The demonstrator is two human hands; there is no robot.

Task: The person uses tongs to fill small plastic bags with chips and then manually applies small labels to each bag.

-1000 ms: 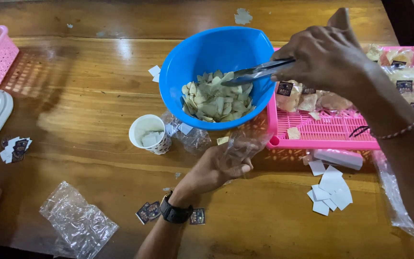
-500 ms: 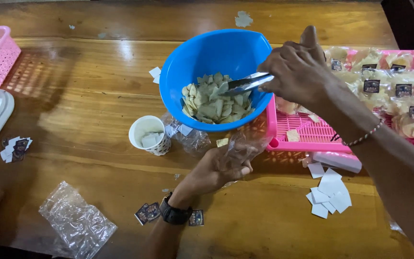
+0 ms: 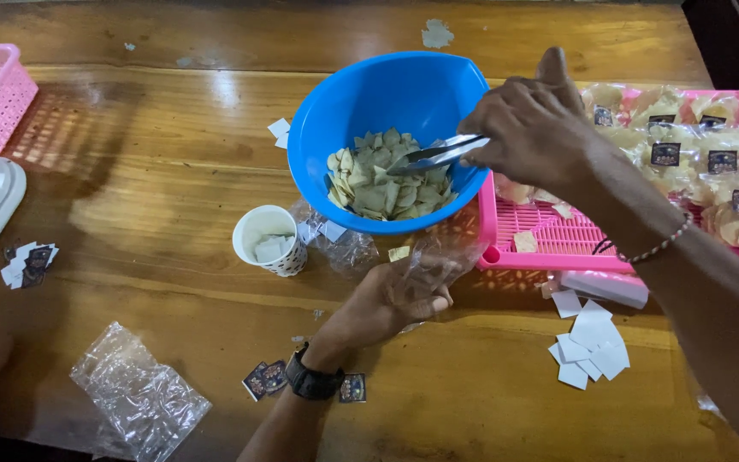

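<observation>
glossy plastic bowl (image 3: 387,94), shiny metal tongs (image 3: 434,155)

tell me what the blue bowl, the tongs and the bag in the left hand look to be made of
Blue bowl: likely plastic, smooth and slightly glossy, with an even bright colour and soft highlights.
Tongs in the right hand: apparently metal, silvery and reflective.
Bag in the left hand: thin clear plastic film, see-through and crinkled, with shiny creases.

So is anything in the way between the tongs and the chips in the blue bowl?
Nothing visible. The right hand holds the tongs inside the blue bowl, their tips right over the chips. The left hand holds a clear bag below the bowl.
</observation>
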